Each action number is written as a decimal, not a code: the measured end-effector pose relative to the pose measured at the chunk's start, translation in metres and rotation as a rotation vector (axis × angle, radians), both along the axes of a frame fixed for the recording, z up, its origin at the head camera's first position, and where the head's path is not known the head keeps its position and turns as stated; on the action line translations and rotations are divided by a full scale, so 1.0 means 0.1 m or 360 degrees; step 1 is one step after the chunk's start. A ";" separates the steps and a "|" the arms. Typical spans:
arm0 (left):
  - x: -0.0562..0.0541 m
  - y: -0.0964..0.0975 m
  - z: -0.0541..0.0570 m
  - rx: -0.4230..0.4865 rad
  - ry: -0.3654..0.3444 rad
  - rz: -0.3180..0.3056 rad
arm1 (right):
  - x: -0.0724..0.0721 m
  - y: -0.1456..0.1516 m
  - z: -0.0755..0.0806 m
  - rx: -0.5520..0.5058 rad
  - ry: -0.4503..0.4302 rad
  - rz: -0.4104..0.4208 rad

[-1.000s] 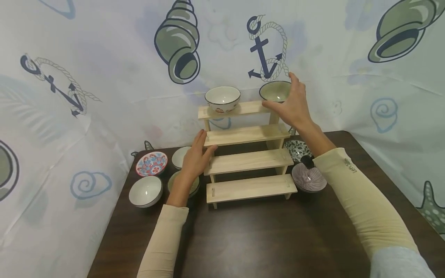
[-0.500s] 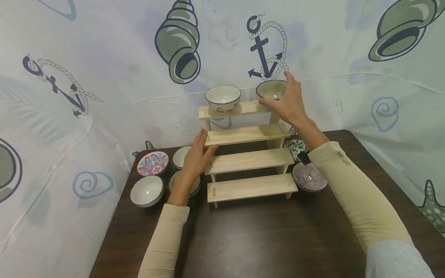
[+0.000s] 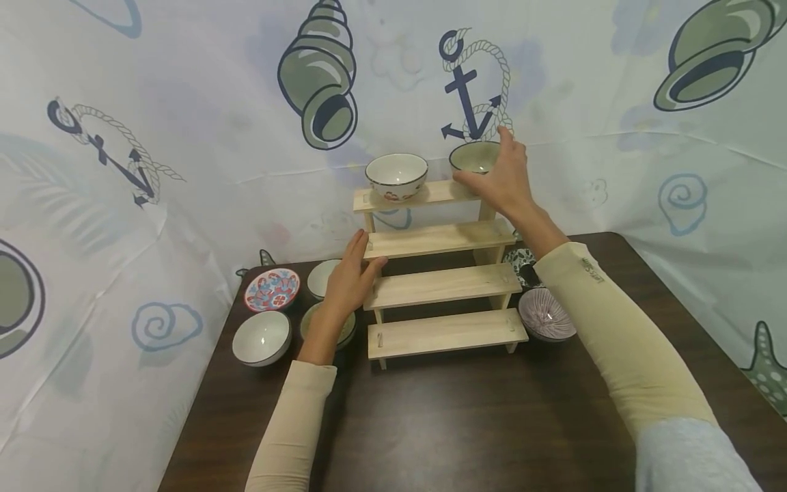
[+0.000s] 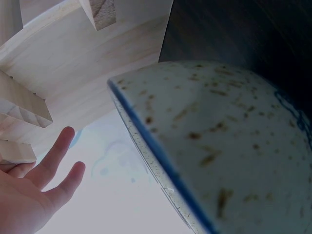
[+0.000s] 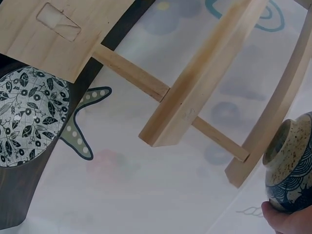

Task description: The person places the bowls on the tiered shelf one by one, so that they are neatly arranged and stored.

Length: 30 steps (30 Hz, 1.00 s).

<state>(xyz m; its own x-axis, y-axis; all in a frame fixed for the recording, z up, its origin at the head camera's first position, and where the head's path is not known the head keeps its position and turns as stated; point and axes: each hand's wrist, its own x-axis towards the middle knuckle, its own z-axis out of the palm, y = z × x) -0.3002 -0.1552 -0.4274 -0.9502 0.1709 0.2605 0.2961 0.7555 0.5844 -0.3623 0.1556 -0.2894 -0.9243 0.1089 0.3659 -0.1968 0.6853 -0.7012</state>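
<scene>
My right hand grips a bowl by its side at the right end of the top step. Its inside is pale green with a dark rim; in the right wrist view the speckled outside of the bowl carries blue waves, and its foot is close to the top board. My left hand rests with extended fingers against the left side of the wooden four-step stand. In the left wrist view, fingers stick out past the step ends. A white bowl with red decoration stands on the top step's left.
Left of the stand are a red-and-blue patterned bowl, a white bowl, another pale bowl and a greenish speckled bowl. To the right are a purple striped bowl and a leaf-patterned bowl. A printed cloth hangs behind.
My right hand has shifted the green-lined bowl a little left along the top step, nearer the white bowl. My left hand stays at the stand's side.
</scene>
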 end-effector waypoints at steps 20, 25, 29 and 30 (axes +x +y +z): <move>-0.03 -0.01 0.00 0.0002 0.0017 -0.0004 | -0.11 -0.17 -0.03 0.0059 -0.0068 -0.0009; -0.04 0.00 -0.01 0.0010 0.0025 -0.0008 | -0.11 -0.17 -0.08 0.0049 -0.0067 0.0004; -0.02 0.00 -0.01 0.0016 0.0005 0.0004 | -0.11 -0.17 -0.11 0.0051 -0.0055 0.0017; -0.02 0.00 -0.01 0.0019 0.0002 0.0010 | -0.11 -0.17 -0.11 0.0056 -0.0054 0.0027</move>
<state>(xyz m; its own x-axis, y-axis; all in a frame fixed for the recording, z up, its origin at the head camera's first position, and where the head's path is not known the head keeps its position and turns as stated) -0.3020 -0.1551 -0.4289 -0.9510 0.1617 0.2637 0.2920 0.7503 0.5931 -0.3736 0.1390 -0.3003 -0.9378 0.0807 0.3377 -0.1853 0.7063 -0.6832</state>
